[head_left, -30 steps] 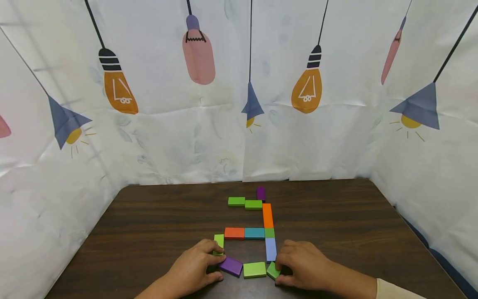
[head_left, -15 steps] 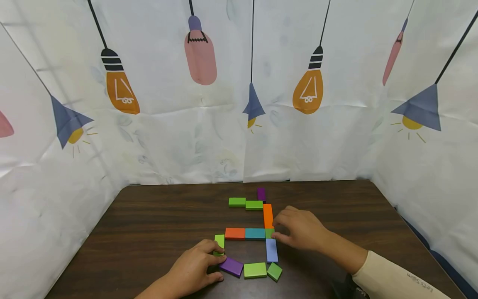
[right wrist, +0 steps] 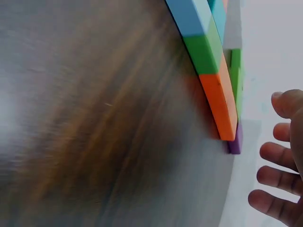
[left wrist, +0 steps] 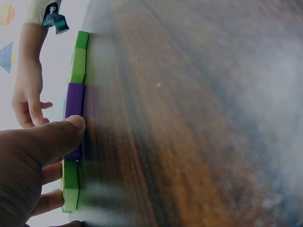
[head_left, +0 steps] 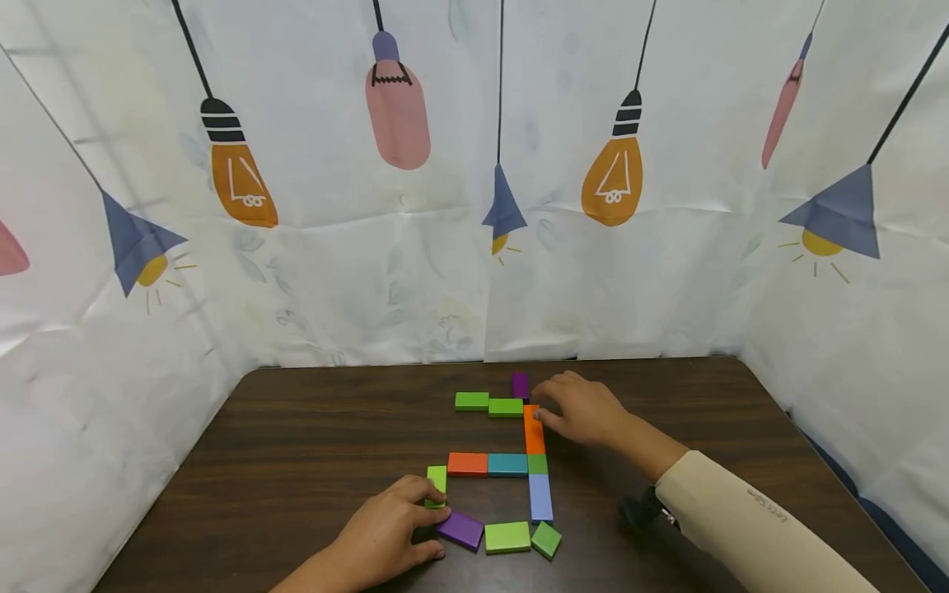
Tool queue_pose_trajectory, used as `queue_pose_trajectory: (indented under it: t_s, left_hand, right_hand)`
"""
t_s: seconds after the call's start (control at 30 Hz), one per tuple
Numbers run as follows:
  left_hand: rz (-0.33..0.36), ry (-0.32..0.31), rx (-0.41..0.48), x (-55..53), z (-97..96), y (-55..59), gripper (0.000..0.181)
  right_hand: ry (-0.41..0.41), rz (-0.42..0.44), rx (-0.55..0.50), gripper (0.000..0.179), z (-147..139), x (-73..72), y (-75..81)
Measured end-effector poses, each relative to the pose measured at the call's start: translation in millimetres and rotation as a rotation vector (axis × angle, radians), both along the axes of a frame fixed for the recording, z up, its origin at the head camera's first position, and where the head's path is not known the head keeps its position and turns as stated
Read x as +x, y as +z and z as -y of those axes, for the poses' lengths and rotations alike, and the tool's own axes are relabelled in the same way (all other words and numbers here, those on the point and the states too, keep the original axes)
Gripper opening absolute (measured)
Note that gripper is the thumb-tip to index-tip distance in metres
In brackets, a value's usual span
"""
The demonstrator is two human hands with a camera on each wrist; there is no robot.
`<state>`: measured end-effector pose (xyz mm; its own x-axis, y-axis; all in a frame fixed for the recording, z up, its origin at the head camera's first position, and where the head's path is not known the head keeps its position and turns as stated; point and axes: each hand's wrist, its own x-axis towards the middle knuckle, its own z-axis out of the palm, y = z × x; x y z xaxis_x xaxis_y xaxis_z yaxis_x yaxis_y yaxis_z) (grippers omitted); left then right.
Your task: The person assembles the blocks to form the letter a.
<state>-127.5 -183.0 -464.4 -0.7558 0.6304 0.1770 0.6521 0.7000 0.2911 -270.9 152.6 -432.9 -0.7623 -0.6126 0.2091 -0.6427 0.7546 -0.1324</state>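
My left hand [head_left: 393, 527] rests at the near-left of the block layout. Its fingertips lie on a light green block [head_left: 436, 475] and at the left end of a purple block [head_left: 463, 531], with the thumb lower on the near side. In the left wrist view the straight thumb overlaps the purple block [left wrist: 75, 97]. My right hand [head_left: 582, 408] reaches over the far end of an orange block [head_left: 535, 436], fingers loosely bent and holding nothing. A small dark purple block [head_left: 521, 385] lies just beyond its fingertips. The right wrist view shows its fingers apart and away from the blocks.
Red-orange [head_left: 468, 464] and teal [head_left: 507, 465] blocks form a row to a green block [head_left: 537, 464]. A periwinkle block [head_left: 540, 497] runs nearer, above light green [head_left: 507, 537] and tilted green [head_left: 546, 540] blocks. Two green blocks [head_left: 506, 408] lie farther back. A printed curtain [head_left: 415, 280] hangs behind the table.
My right hand has let go of the tilted green block at the near right and moved away across the table to the orange block's far end. The left hand stays in place.
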Motion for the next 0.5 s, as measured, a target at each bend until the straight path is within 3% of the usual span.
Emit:
queue_pose_trajectory:
  t_s: [0.3, 0.5]
  left_hand:
    - [0.002, -0.007, 0.001, -0.7, 0.2, 0.0, 0.042]
    - [0.006, -0.006, -0.006, -0.8, 1.0, 0.0, 0.042]
  right_hand:
    - [-0.057, 0.101, 0.024, 0.043, 6.5, -24.7, -8.7]
    - [-0.041, 0.159, 0.046, 0.043, 10.7, -35.6, -15.8]
